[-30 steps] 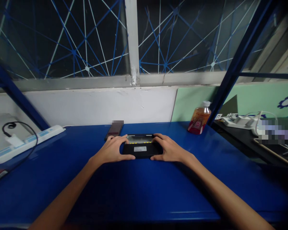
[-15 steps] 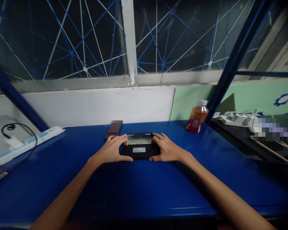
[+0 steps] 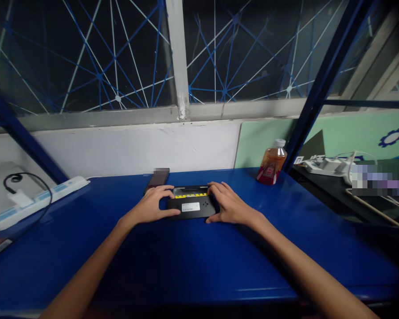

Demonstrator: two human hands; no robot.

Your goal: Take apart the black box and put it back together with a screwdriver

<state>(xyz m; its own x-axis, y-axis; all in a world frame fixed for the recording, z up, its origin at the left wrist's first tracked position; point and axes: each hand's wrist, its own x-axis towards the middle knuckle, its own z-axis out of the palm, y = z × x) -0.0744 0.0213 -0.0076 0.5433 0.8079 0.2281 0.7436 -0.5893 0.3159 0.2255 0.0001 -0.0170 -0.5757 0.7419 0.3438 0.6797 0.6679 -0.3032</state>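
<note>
Between my two hands is a flat black case with a white label, a yellow strip and a window-like band along its far side. I cannot tell exactly what kind of case it is. My left hand grips its left end, thumb on the near side and fingers curled over the far edge. At the opposite end, my right hand holds it the same way, with the thumb low at the near corner. Just beyond my left hand lies a dark flat phone-like thing, partly covered by my fingers.
All this is on a blue table. A drink bottle with a white cap stands at the back right. On the left lies a white power strip with a black cable. Blue frame posts rise at both sides.
The case has tilted in my hands, so its yellow strip shows wider and small dark marks show beside the label. Both hands keep their hold and have shifted only slightly.
</note>
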